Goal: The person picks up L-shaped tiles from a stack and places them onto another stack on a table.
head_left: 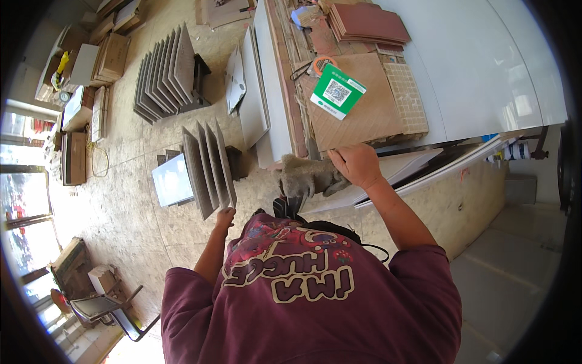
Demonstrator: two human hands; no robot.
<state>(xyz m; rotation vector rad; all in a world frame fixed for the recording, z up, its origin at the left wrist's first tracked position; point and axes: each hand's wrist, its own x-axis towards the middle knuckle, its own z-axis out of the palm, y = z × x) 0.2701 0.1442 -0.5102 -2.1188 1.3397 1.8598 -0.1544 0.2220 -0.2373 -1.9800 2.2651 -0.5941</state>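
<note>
My right hand (359,165) is closed on a fuzzy grey rag (306,176), which hangs out to its left. This hand is beside the near edge of a brown board (354,115) on the workbench. Low on the left, my left hand (225,218) has its fingers curled in, next to the lower corner of an upright tile (225,167). Whether it touches the tile, or has anything in it, I cannot make out. Several such tiles stand apart in a dark rack (237,162).
Behind stands another rack of upright grey tiles (163,76). Large white panels (254,91) lean against the bench's left side. A green card (337,91), an orange tape roll (325,64) and reddish-brown sheets (368,24) lie on top. A chair (100,306) stands at lower left.
</note>
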